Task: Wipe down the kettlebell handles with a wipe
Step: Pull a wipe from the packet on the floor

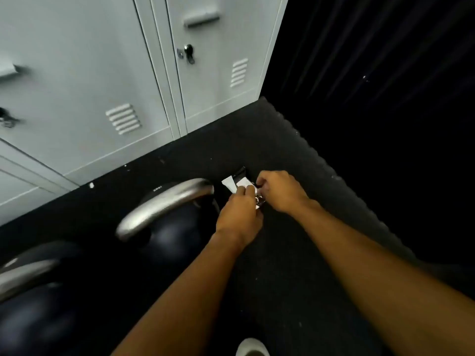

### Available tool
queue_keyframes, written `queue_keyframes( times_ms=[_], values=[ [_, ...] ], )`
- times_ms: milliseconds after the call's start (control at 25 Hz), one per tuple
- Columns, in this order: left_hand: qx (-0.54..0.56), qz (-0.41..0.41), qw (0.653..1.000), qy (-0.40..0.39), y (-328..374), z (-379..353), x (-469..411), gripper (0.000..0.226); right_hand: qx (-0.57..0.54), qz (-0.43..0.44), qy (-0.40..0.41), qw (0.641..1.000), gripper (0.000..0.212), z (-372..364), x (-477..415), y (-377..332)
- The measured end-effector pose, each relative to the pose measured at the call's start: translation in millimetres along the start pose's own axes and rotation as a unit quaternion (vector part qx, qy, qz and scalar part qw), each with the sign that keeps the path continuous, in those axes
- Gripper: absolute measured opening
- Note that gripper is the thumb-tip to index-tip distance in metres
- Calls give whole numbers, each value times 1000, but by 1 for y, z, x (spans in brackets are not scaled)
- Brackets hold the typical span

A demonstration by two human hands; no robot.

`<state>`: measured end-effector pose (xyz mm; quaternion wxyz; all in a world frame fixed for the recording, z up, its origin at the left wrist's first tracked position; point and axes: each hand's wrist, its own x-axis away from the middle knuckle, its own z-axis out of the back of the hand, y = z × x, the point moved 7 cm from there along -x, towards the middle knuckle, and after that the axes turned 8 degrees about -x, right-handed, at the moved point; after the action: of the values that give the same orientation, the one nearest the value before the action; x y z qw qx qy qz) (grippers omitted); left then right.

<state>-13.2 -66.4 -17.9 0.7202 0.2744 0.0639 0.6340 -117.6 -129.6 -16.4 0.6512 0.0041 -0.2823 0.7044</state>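
Two dark kettlebells stand on the black floor at the left. The nearer-to-centre kettlebell (174, 235) has a curved silver handle (164, 204). A second kettlebell (33, 319) with a silver handle (23, 276) sits at the lower left, partly cut off. Right of the first handle, both hands meet over a small black and white wipe packet (235, 182) on the floor. My left hand (240, 214) pinches the packet from below. My right hand (279, 190) grips its right end. Fingers hide most of the packet.
Grey metal lockers (108, 80) with vents and key locks line the back left. A black ribbed wall (372, 98) closes the right side. The tip of a white shoe (252, 348) shows at the bottom edge. Dark speckled floor (282, 265) lies under my arms.
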Motion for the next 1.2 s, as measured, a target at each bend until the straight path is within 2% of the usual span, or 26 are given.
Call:
queue_keyframes(
  times_ms=[120,240,360,480,560,680,760,840,880,920,1000,1120,1200],
  values=[
    [-33,51,997,-49,-31,-63,-16,57,-31,-35,-17,999,32,-46,-31,28],
    [-79,63,986,-130,-39,-111,-26,87,-40,-90,-29,995,43,-70,-51,41],
    [-12,91,992,-92,-34,-119,-46,95,-66,-154,-27,986,49,-80,-66,50],
    [32,116,992,-30,-40,-113,-68,90,-101,-211,-10,972,41,-85,-73,54],
    [44,123,991,-16,-48,-116,-72,83,-143,-245,-13,959,38,-92,-74,57],
    [80,130,988,12,-56,-116,-74,74,-285,-276,-1,918,26,-98,-77,60],
    [105,146,983,16,-61,-115,-78,76,-429,-274,-21,860,17,-96,-79,57],
    [113,158,981,0,-65,-116,-81,86,-521,-259,-57,811,22,-91,-78,53],
    [108,157,982,-9,-66,-117,-82,93,-531,-243,-71,809,28,-90,-80,53],
    [100,154,983,-18,-66,-117,-82,100,-522,-224,-75,819,34,-90,-82,53],
    [87,157,983,-26,-66,-116,-85,106,-451,-178,-41,873,38,-87,-87,55],
    [102,169,980,-9,-66,-112,-87,107,-244,-109,62,962,28,-78,-94,67],
    [115,169,979,-1,-66,-110,-88,111,-128,-89,78,985,22,-80,-95,72]
  ],
)
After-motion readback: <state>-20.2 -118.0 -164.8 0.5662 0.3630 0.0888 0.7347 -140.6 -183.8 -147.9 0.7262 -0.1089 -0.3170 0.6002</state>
